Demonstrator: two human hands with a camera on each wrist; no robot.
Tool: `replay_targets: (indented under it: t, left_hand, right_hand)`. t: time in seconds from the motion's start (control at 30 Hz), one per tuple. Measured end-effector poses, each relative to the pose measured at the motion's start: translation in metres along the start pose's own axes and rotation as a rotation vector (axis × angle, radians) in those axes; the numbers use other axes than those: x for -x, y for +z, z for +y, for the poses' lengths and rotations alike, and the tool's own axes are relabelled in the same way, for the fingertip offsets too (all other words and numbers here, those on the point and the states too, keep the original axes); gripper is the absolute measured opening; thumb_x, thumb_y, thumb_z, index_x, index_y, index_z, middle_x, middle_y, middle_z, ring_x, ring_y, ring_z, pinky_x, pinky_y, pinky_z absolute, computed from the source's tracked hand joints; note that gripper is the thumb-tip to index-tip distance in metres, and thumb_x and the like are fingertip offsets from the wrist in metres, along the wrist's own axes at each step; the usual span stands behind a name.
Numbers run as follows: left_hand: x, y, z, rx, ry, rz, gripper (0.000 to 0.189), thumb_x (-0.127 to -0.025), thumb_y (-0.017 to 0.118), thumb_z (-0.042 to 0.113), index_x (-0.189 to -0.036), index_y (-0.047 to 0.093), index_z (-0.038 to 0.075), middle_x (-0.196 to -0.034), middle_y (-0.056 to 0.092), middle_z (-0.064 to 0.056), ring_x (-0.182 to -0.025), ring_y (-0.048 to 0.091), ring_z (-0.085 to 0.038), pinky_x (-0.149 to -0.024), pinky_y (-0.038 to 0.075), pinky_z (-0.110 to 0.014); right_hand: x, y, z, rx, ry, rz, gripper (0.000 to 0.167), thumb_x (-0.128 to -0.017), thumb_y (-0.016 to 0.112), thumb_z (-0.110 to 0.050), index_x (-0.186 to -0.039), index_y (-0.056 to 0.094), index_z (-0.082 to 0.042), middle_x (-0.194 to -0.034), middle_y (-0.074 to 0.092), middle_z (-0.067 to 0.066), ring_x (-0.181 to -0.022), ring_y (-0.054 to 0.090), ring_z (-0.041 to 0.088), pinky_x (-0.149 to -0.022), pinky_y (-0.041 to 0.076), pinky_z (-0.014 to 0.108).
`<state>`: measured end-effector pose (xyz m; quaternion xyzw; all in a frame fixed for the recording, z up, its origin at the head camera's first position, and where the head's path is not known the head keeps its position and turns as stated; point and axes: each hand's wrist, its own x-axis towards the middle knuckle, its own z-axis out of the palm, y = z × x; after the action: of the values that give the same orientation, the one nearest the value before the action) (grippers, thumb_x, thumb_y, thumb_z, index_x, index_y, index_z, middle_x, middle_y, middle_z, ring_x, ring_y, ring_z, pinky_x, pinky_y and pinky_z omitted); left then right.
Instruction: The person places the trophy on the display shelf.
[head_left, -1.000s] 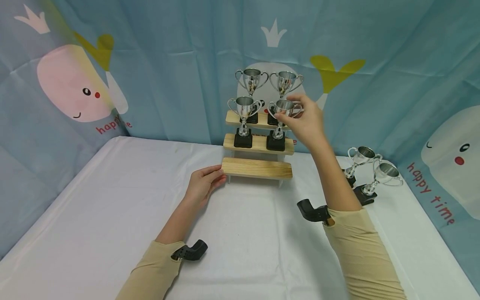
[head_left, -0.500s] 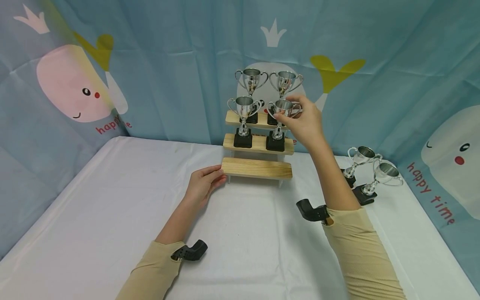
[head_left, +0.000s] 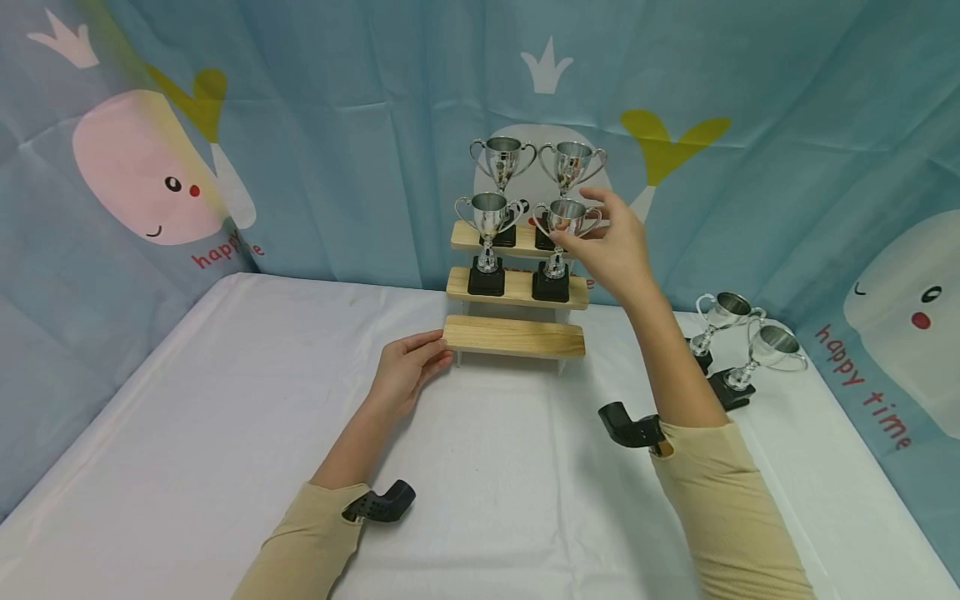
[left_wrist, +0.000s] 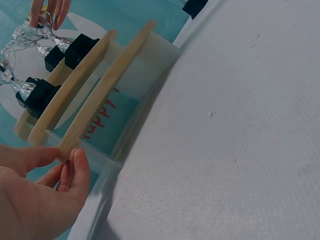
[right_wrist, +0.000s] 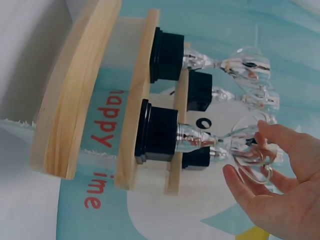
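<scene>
A three-tier wooden display stand (head_left: 513, 335) holds small silver trophy cups with black bases. Two stand on the top tier, among them the left trophy (head_left: 502, 154); two stand on the middle tier. My left hand (head_left: 407, 371) pinches the left end of the bottom board (left_wrist: 107, 90) between thumb and fingers. My right hand (head_left: 611, 242) is around the bowl of the middle tier's right trophy (head_left: 557, 271), fingers spread about its handle. In the right wrist view this trophy (right_wrist: 160, 132) stands upright on its board, and the fingers look loosened from the bowl.
Two more trophies, one in front (head_left: 772, 346) and one behind (head_left: 726, 312), stand on the white-covered table (head_left: 225, 467) at the right, partly behind my right forearm. A blue printed curtain (head_left: 330, 150) hangs close behind the stand.
My right index finger has lifted away from the trophy's rim and the hand has loosened. The trophy shifted very slightly left. The left hand has not moved.
</scene>
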<state>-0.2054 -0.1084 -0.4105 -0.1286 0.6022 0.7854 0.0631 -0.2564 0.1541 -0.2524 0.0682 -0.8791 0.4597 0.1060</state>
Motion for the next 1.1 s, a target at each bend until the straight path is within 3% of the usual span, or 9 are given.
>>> replay_targets:
  t: [0.17, 0.27, 0.93, 1.1]
  left_hand:
    - [0.000, 0.000, 0.000, 0.001, 0.003, -0.003, 0.038, -0.107, 0.059, -0.001, -0.143, 0.056, -0.012, -0.120, 0.066, -0.018, -0.088, 0.072, -0.006, -0.086, 0.063, -0.018]
    - [0.001, 0.000, 0.001, 0.000, 0.003, -0.002, 0.039, -0.107, 0.059, 0.000, -0.144, 0.056, -0.012, -0.120, 0.066, -0.017, -0.088, 0.071, -0.006, -0.086, 0.063, -0.018]
    - [0.003, 0.000, -0.001, 0.003, 0.018, -0.009, 0.039, -0.107, 0.059, -0.001, -0.144, 0.055, -0.014, -0.120, 0.066, -0.019, -0.087, 0.072, -0.006, -0.086, 0.063, -0.017]
    - [0.003, 0.000, -0.001, 0.005, 0.024, -0.006, 0.039, -0.106, 0.059, -0.002, -0.144, 0.055, -0.014, -0.116, 0.067, -0.018, -0.088, 0.072, -0.006, -0.086, 0.063, -0.017]
  right_hand:
    - [0.007, -0.009, 0.003, -0.042, 0.014, 0.002, 0.074, -0.098, 0.078, -0.022, -0.161, 0.040, -0.008, -0.150, 0.053, 0.023, -0.125, 0.063, 0.039, -0.099, 0.058, 0.046]
    - [0.012, -0.015, 0.006, -0.047, 0.008, 0.009, 0.073, -0.100, 0.076, -0.019, -0.161, 0.039, -0.006, -0.149, 0.054, 0.024, -0.127, 0.062, 0.042, -0.104, 0.057, 0.051]
    - [0.052, -0.047, 0.035, 0.070, -0.010, 0.083, 0.068, -0.103, 0.073, -0.023, -0.161, 0.041, -0.007, -0.149, 0.056, 0.025, -0.128, 0.061, 0.046, -0.098, 0.056, 0.056]
    - [0.062, -0.055, 0.044, 0.092, -0.007, 0.106, 0.066, -0.103, 0.072, -0.026, -0.160, 0.043, -0.010, -0.149, 0.057, 0.024, -0.128, 0.060, 0.046, -0.093, 0.056, 0.043]
